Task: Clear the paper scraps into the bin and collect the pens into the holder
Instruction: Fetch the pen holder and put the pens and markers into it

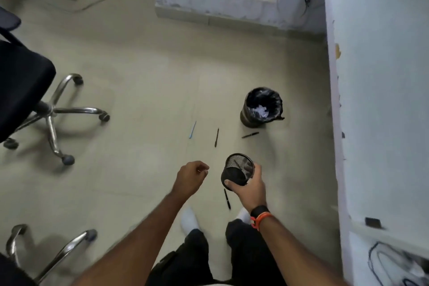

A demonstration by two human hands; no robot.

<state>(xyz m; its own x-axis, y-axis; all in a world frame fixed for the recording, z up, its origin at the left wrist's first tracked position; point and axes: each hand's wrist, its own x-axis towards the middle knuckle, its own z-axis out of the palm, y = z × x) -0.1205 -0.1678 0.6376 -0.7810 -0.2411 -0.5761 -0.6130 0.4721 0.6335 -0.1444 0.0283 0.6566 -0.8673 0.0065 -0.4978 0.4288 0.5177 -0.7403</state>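
My right hand [251, 189] grips a black mesh pen holder [238, 170], tilted with its mouth facing up and away. My left hand [191, 177] hovers to the left of it with fingers curled and nothing visible in them. On the floor lie a black pen [227, 198] just below the holder, a black pen [216, 137] ahead, a blue pen [192, 129] to its left, and a black pen [250, 135] near the bin. The black bin [261, 107], lined with a dark bag, holds white paper scraps [261, 111].
An office chair with chrome legs [50, 114] stands at the left, and a second chair base [58, 253] at the lower left. A pale wall or partition [376, 100] runs along the right. My feet in white socks [189, 218] stand on the beige floor.
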